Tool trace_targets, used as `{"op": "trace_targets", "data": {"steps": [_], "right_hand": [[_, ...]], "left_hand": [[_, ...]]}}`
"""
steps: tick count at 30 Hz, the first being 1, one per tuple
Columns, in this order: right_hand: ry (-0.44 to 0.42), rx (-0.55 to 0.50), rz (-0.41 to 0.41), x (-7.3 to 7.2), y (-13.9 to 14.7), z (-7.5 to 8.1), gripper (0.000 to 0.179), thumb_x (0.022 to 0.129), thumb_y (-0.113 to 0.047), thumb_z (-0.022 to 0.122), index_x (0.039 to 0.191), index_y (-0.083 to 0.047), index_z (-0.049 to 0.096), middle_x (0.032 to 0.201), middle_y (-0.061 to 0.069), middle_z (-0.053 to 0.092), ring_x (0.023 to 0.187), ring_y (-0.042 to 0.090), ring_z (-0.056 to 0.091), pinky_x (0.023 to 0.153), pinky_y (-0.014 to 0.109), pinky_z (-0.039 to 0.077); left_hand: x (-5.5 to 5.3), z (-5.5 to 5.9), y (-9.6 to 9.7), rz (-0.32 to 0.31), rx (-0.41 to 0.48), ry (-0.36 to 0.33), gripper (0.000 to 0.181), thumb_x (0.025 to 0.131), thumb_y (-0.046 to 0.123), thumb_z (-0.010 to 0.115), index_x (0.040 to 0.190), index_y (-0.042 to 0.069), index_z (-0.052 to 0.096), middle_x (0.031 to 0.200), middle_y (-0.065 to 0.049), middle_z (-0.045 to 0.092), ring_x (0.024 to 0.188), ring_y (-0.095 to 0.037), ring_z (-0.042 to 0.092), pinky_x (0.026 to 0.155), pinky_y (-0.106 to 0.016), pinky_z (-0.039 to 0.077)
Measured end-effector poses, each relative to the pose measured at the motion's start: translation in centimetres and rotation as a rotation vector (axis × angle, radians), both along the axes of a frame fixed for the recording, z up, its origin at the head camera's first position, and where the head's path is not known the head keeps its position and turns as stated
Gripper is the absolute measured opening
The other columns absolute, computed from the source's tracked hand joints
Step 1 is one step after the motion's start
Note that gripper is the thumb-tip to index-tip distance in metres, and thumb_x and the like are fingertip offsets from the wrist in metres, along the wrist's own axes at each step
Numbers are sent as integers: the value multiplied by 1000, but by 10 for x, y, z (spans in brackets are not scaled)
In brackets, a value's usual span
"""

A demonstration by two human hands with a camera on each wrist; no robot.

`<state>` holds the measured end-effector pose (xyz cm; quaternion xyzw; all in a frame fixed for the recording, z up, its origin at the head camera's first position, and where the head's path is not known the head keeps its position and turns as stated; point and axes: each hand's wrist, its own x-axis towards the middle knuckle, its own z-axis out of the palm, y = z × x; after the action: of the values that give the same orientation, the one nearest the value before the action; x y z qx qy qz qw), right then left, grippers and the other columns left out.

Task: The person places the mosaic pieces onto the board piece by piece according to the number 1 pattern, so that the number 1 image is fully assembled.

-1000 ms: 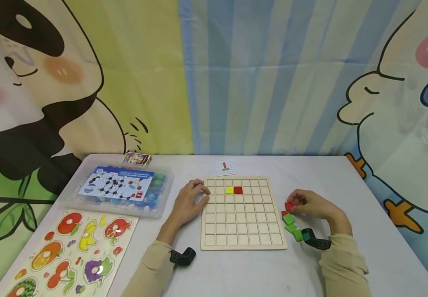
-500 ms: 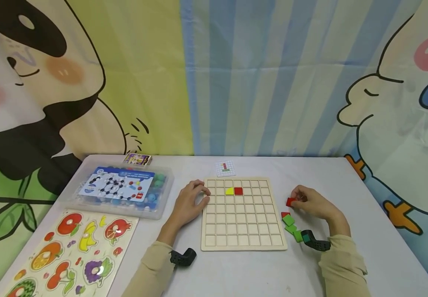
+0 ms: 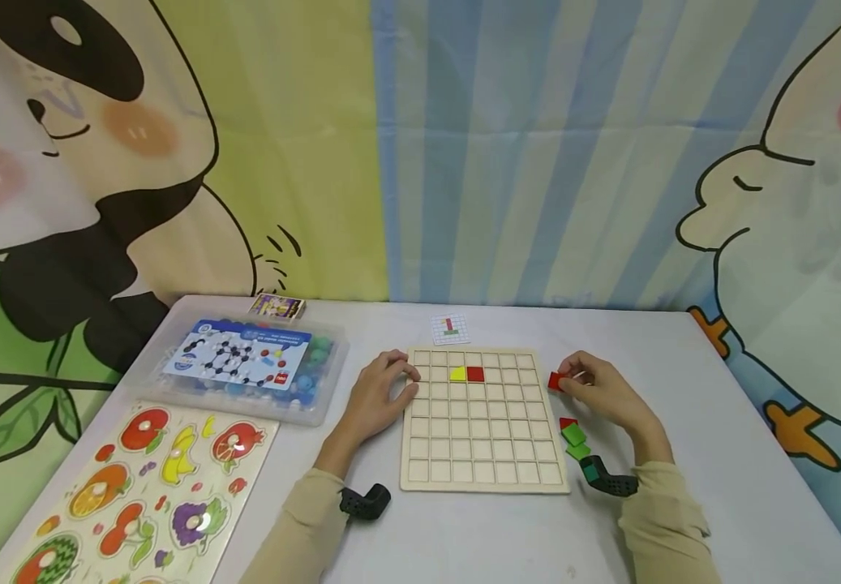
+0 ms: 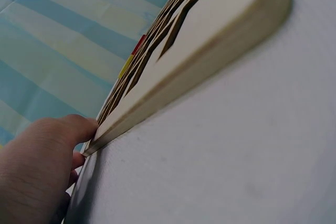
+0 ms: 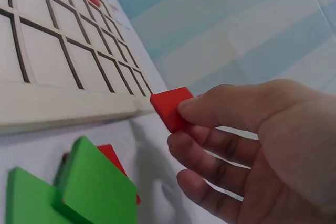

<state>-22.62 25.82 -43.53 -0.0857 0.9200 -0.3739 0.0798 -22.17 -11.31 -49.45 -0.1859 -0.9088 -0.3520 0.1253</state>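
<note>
In the head view, my right hand [image 3: 606, 393] pinches a red square tile [image 3: 555, 380] between thumb and fingers, beside the board's right edge. The right wrist view shows that tile [image 5: 167, 106] tilted and raised off the table. My left hand [image 3: 375, 397] rests against the left edge of a wooden grid board [image 3: 484, 450], its thumb [image 4: 81, 127] touching the rim. A yellow piece with a slanted or rounded side [image 3: 457, 374] and a red square [image 3: 474, 374] lie side by side in the board's upper rows. Right of the board are several green tiles [image 3: 574, 435] and another red piece [image 3: 568, 422], partly covered.
Behind the board lies a small pattern card [image 3: 451, 329]. To the left sit a clear box of coloured balls with a blue label [image 3: 239, 353], a small printed box [image 3: 277, 306] on it, and a fruit puzzle board [image 3: 150, 478]. A printed curtain [image 3: 493, 162] hangs behind the table.
My right hand has lifted the red tile from near the pile and moved it up and left, closer to the board. My left hand stays at the board's edge. The head view has shifted slightly.
</note>
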Motion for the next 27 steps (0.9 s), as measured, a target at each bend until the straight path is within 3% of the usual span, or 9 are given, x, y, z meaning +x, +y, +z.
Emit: {"op": "trace_targets", "data": {"steps": [11,27], "right_hand": [[57,-88,32,-3,-15,-1,20,91,-20,62,105,-8,56,103,10,62,85,20,59,73,24,48],[72,-111,87,-7,-41,-6,17,92,-20,61,105,-11,58,101,8,64,81,19,61,71,26,48]], "left_hand": [[-1,1,1,4,0,-11,8,88,24,64,96,23,64,128,-5,54,126,-26,49,103,-54,34],[0,2,1,8,-11,-22,8,88,25,64,96,23,64,129,-4,53,126,-26,48,103,-53,34]]}}
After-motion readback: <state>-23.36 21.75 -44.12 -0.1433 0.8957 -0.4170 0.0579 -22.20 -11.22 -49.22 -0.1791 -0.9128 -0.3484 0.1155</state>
